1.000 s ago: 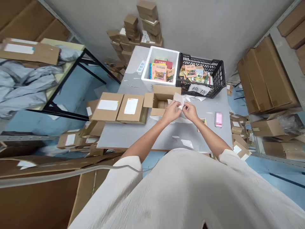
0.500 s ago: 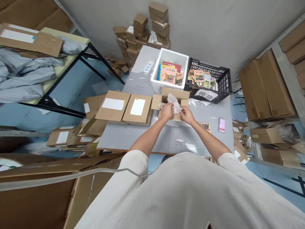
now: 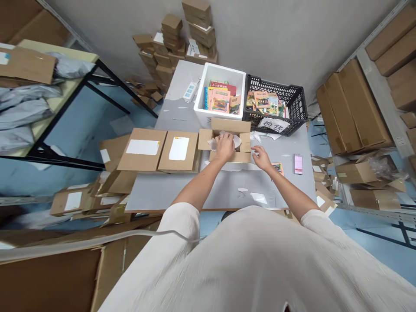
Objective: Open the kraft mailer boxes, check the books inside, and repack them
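Observation:
An open cardboard box (image 3: 231, 125) stands on the grey table with its flaps spread. Inside it lies crumpled white packing paper (image 3: 237, 141). My left hand (image 3: 225, 147) reaches into the box, its fingers curled on the paper and partly hidding it. Just right of the box, my right hand (image 3: 261, 158) hovers with its fingers apart and nothing in them. A small colourful booklet (image 3: 278, 167) lies on the table beside my right wrist, partly covered by the forearm. Whatever is under the paper is hidden.
Two closed, labelled boxes (image 3: 143, 158) sit to the left. Behind stand a white foam box (image 3: 199, 97) of booklets and a black crate (image 3: 297, 108) holding more. A phone (image 3: 298, 164) lies at the right. Stacked cartons (image 3: 172, 26) line the wall; a power strip (image 3: 190, 92) lies at the back.
My right hand has let go of the packing paper and moved right, out of the box. The paper now sits lower in the box under my left hand. The view has shifted slightly.

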The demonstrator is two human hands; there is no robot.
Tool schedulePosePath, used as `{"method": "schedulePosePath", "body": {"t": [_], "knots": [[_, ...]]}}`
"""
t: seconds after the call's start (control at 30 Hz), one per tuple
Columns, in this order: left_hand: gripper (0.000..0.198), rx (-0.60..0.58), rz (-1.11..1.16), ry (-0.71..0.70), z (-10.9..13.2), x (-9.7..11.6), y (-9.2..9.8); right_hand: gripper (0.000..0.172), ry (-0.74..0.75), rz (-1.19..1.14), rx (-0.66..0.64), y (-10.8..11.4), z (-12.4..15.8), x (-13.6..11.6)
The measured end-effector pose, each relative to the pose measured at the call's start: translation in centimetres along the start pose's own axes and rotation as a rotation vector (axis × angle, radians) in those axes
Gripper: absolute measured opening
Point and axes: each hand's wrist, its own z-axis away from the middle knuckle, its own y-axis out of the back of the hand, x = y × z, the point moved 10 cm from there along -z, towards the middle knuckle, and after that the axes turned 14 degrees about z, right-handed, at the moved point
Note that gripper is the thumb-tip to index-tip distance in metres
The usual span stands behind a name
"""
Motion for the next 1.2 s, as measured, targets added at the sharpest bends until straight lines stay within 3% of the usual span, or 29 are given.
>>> {"method": "schedulePosePath", "body": {"t": [0.1, 0.2, 0.33, 0.43, 0.63, 0.8, 1.0, 1.2], "knots": [[0.031, -0.061, 0.009, -0.075, 0.7, 3.0, -1.7, 0.043, -0.062, -0.001, 0.015, 1.0, 1.2, 2.0], [0.035, -0.152, 0.022, -0.182, 2.1, 6.4, -4.8, 0.044, -0.134, 0.007, 0.024, 2.0, 3.0, 4.8], [0.036, -0.288, 0.051, -0.285, 4.9, 10.2, -10.3, 0.044, -0.260, 0.037, 0.030, 3.5, 6.5, 10.0], [0.038, -0.405, 0.060, -0.286, 7.1, 11.7, -15.0, 0.042, -0.387, 0.096, -0.012, 4.5, 9.7, 14.4], [0.046, -0.641, -0.002, -0.105, 10.8, 10.4, -23.4, 0.045, -0.598, 0.179, -0.113, 5.3, 14.9, 20.9], [0.054, -0.774, -0.009, 0.010, 13.9, 8.7, -28.4, 0.041, -0.667, 0.228, -0.192, 4.4, 16.7, 23.9], [0.067, -0.810, 0.099, 0.194, 15.9, 6.8, -32.1, 0.046, -0.708, 0.187, -0.250, 2.7, 17.5, 25.5], [0.069, -0.840, 0.068, 0.264, 16.8, 6.0, -33.7, 0.045, -0.746, 0.091, -0.210, 2.3, 17.3, 25.5]]}}
